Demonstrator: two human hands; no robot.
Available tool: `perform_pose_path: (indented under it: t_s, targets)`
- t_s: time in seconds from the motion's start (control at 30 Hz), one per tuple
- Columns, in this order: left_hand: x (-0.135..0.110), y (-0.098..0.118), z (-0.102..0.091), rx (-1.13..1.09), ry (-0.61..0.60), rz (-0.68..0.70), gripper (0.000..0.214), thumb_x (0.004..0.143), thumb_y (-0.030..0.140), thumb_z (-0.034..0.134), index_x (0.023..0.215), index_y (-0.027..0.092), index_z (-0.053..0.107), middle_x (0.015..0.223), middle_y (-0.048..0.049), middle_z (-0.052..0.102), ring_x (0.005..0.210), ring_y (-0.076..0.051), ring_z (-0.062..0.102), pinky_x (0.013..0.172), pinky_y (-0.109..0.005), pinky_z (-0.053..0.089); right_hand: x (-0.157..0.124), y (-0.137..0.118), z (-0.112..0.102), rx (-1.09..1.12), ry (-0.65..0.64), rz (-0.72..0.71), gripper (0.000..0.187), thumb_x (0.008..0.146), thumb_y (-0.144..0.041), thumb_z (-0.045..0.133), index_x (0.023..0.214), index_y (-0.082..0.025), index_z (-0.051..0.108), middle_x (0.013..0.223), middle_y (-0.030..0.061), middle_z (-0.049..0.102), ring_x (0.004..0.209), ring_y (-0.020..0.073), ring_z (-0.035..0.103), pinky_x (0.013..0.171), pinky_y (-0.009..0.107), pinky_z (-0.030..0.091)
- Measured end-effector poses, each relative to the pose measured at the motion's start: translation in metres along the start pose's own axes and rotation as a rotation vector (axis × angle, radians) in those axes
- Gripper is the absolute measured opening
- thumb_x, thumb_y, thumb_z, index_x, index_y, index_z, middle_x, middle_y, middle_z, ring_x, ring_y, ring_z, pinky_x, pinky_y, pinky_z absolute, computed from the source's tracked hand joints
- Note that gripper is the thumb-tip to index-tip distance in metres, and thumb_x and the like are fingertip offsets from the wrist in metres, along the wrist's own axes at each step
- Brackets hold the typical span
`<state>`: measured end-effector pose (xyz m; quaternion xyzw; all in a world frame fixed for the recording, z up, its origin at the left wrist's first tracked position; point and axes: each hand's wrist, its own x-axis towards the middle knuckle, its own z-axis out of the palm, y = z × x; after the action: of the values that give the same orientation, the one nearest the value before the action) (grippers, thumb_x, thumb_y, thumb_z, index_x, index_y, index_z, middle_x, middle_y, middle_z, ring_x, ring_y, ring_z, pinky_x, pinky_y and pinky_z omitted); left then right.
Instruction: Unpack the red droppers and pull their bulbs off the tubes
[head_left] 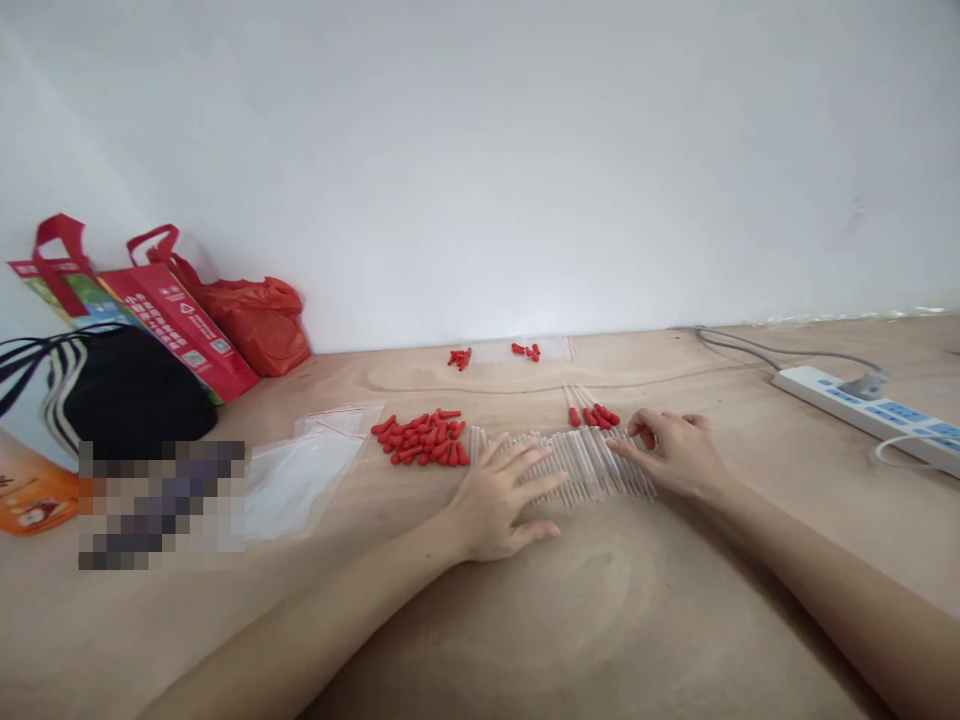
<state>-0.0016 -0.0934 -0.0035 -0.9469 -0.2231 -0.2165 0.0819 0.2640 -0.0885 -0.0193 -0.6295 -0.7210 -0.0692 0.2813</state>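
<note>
A row of clear glass dropper tubes (pixel 581 465) lies side by side on the wooden table. My left hand (pixel 502 500) rests over the left part of this row, its fingers spread and nothing held in it. At the row's right end is my right hand (pixel 671 450), with the thumb stretched toward the tubes and the other fingers loosely curled; I see nothing between them. Just beyond the row lie several droppers with red rubber bulbs (pixel 600 415), their thin tips pointing away. Left of the tubes sits a pile of loose red rubber bulbs (pixel 424 438).
Clear zip bags (pixel 307 480) lie at left. Farther back, a bag (pixel 551 349) lies near small groups of red bulbs (pixel 460 358). A white power strip (pixel 870 400) with cables is on the right. Shopping bags (pixel 180 320) and a black drawstring bag (pixel 135 395) stand far left.
</note>
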Motion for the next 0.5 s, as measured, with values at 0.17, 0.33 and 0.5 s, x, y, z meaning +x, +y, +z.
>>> perform_pose_path:
  t_s: [0.17,0.33,0.5]
  targets:
    - [0.041,0.006,0.022,0.021,-0.175,0.329,0.041,0.082,0.047,0.045,0.121,0.036,0.044,0.136,-0.0010,0.039,0.129,-0.020,0.026,0.106,-0.048,0.013,0.003,0.011,0.005,0.082,-0.041,0.150,0.032,0.078,-0.049,0.042,0.073,-0.022,0.058,0.055,-0.0031,0.057,0.055,0.0142,0.054,0.061,0.029,0.030]
    - [0.047,-0.013,0.030,0.031,-0.221,0.395,0.036,0.086,0.039,0.043,0.121,0.036,0.044,0.134,0.0021,0.042,0.128,-0.017,0.029,0.107,-0.047,0.009,0.019,0.017,0.017,0.169,-0.042,0.317,0.026,0.075,-0.043,0.046,0.075,-0.021,0.059,0.065,0.0000,0.062,0.059,0.0149,0.055,0.054,0.026,0.031]
    - [0.039,-0.023,0.022,0.003,-0.231,0.378,0.037,0.085,0.039,0.043,0.121,0.034,0.045,0.132,0.0007,0.044,0.127,-0.018,0.031,0.107,-0.045,0.011,0.044,0.007,0.022,0.127,-0.118,0.375,0.032,0.070,-0.051,0.050,0.073,-0.020,0.057,0.070,0.0017,0.064,0.065,0.0167,0.057,0.055,0.026,0.033]
